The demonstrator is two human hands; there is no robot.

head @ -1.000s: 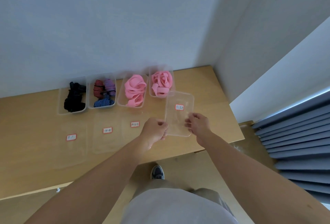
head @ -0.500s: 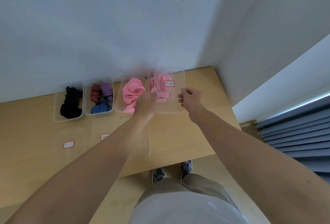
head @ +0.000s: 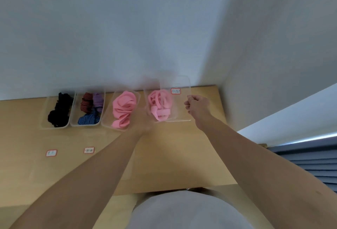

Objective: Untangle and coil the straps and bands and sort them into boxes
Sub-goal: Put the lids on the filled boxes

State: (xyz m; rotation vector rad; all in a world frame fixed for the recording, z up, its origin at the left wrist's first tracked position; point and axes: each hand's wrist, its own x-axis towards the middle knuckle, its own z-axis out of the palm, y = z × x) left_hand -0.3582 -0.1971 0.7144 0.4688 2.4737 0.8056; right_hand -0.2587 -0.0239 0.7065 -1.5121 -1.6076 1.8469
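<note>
Four clear boxes stand in a row at the back of the wooden table (head: 173,155). From left they hold black straps (head: 58,112), striped and purple bands (head: 89,108), a coiled pink strap (head: 124,112) and pink bands (head: 157,104). My right hand (head: 196,105) pinches the right edge of a clear lid (head: 180,108) with a red-bordered label, held over the right side of the rightmost box. My left hand (head: 143,121) is blurred at that box's front left corner; its grip cannot be made out.
Two red-bordered labels (head: 51,153) (head: 89,150) show on the table in front of the left boxes, seemingly on faint clear lids. A wall runs right behind the boxes. Grey blinds (head: 310,157) hang past the table's right end.
The lid has travelled from the table's front up and back to the rightmost box, then shifted right. My left hand has dropped to the box's front left corner.
</note>
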